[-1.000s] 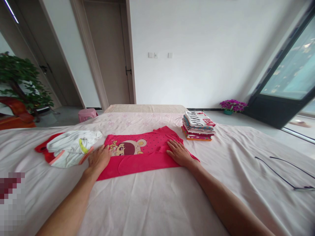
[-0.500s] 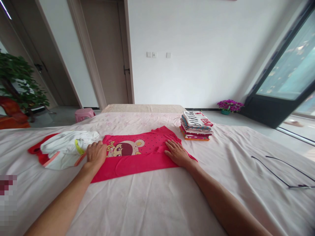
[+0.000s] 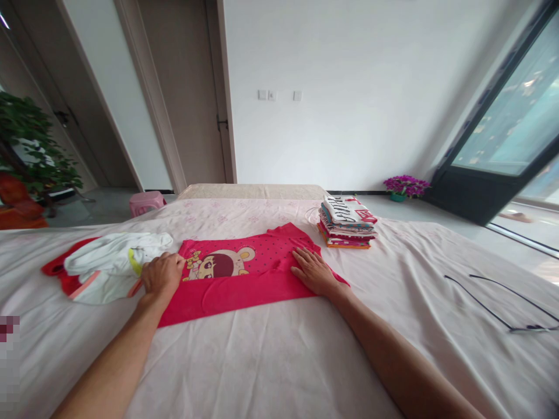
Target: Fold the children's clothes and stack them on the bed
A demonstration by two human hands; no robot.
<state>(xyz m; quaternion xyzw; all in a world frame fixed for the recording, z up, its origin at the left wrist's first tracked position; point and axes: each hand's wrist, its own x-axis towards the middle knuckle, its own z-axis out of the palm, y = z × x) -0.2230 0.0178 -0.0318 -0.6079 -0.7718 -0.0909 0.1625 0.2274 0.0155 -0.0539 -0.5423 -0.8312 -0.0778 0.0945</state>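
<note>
A red shirt (image 3: pixel 257 289) with a cartoon print and small dark dots lies on the pale bedsheet (image 3: pixel 244 366), its near side folded over in a long plain strip. At the shirt's left edge, my left hand (image 3: pixel 162 276) is closed with its fingertips pinching the cloth. My right hand (image 3: pixel 315 271) rests flat near the shirt's right end, fingers spread on the fabric. Just beyond my left hand is a crumpled white garment (image 3: pixel 105 262) with yellow and orange trim, and red cloth (image 3: pixel 56 267) shows under it.
A stack of folded clothes (image 3: pixel 347 224) stands past my right hand. Glasses (image 3: pixel 510 329) lie on the sheet at the right. Beyond the bed are a pink stool (image 3: pixel 147 202), purple flowers (image 3: pixel 406 186) in a green pot and a leafy plant (image 3: pixel 35 139).
My left hand has shifted slightly left with the shirt's edge, stretching it a little. My right hand stays flat in place. The view has moved slightly.
</note>
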